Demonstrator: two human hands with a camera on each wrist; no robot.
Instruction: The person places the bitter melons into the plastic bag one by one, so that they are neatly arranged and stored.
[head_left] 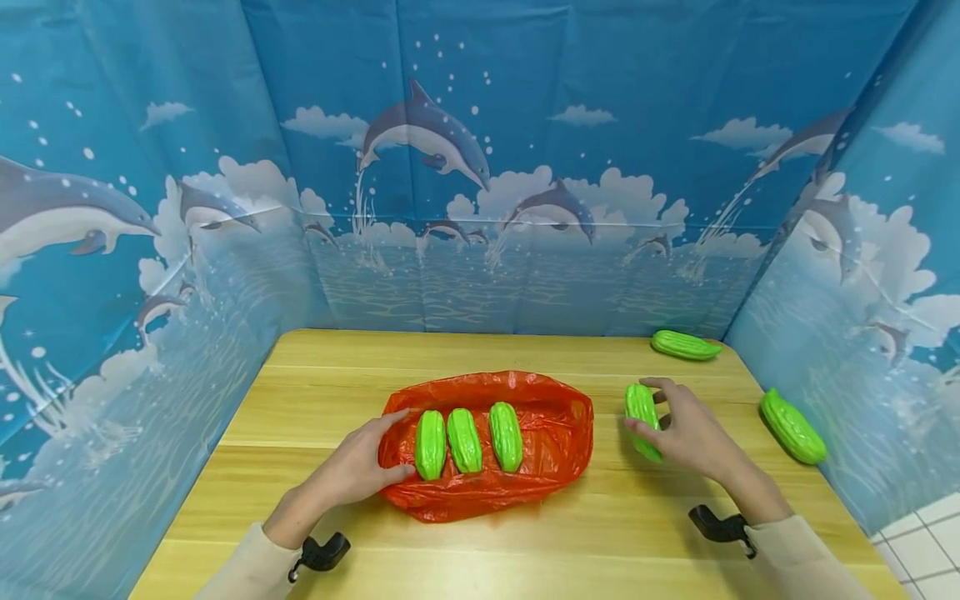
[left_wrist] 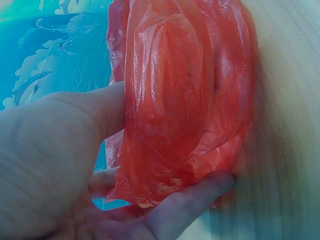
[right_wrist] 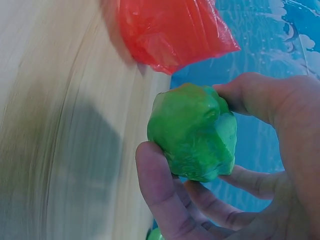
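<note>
A red plastic bag (head_left: 487, 502) lies spread open on the table, with 3 bright green ridged bitter melons side by side inside, among them the rightmost bitter melon (head_left: 506, 436). My left hand (head_left: 352, 465) holds the bag's left end, thumb and fingers spread around its rim; in the left wrist view the red plastic (left_wrist: 167, 100) lies between them. To the right of the bag, my right hand (head_left: 693, 433) grips another bitter melon (head_left: 642, 412) between thumb and fingers. The right wrist view shows this bitter melon (right_wrist: 192, 132) end-on, apart from the bag.
One bitter melon (head_left: 685, 345) lies at the table's back right corner. Another bitter melon (head_left: 792, 427) lies by the right edge, beyond my right hand. A blue dolphin-print curtain (head_left: 480, 275) surrounds the wooden table (head_left: 300, 392) at the back and sides.
</note>
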